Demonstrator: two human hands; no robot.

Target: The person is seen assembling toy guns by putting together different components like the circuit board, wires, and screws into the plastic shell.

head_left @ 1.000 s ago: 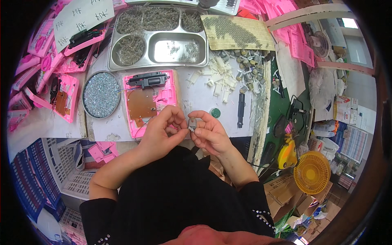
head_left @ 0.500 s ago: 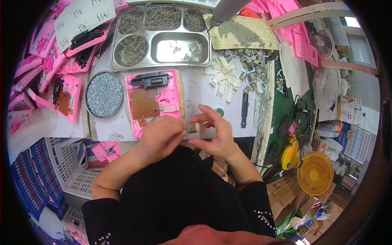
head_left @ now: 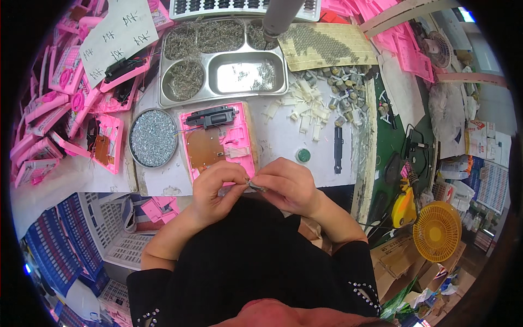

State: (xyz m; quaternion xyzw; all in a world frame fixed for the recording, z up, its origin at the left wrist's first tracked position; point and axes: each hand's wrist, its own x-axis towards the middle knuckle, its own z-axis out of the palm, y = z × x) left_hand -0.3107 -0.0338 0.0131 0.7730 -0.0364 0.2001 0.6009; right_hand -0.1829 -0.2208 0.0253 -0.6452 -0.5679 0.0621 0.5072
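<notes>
Above, grey tool (head_left: 281,19) partly across tray (head_left: 224,73), pink housing (head_left: 235,134) beyond fingers (head_left: 225,173).

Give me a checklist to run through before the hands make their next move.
1. Small part held between left hand and right hand: ok.
2. Alignment of that part, mostly covered by the hands: cannot tell.
3. Pink case lying open on the table, brown board inside: ok.
4. Round dish stocked with small metal bits: ok.
5. Hanging tool clear of both hands: ok.
</notes>
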